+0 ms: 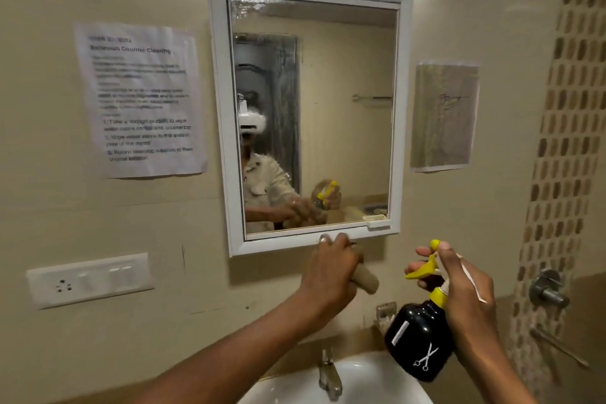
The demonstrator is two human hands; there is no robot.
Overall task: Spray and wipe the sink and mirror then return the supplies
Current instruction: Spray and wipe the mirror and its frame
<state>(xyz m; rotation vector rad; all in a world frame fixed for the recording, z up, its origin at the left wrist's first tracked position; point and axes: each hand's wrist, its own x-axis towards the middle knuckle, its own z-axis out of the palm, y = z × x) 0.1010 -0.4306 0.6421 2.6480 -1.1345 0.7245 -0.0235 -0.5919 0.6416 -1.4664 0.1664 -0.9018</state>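
Mirror straight ahead and above both hands, sink below. Right hand clamped on spray bottle, nozzle up-left toward glass, fingers on yellow trigger. Left hand nearer, closed on tan cloth, just under mirror's bottom frame. Likely spraying next.

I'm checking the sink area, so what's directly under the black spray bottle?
The white sink lies below the spray bottle, held up by the right hand. The bottle covers part of the wall and counter behind it.
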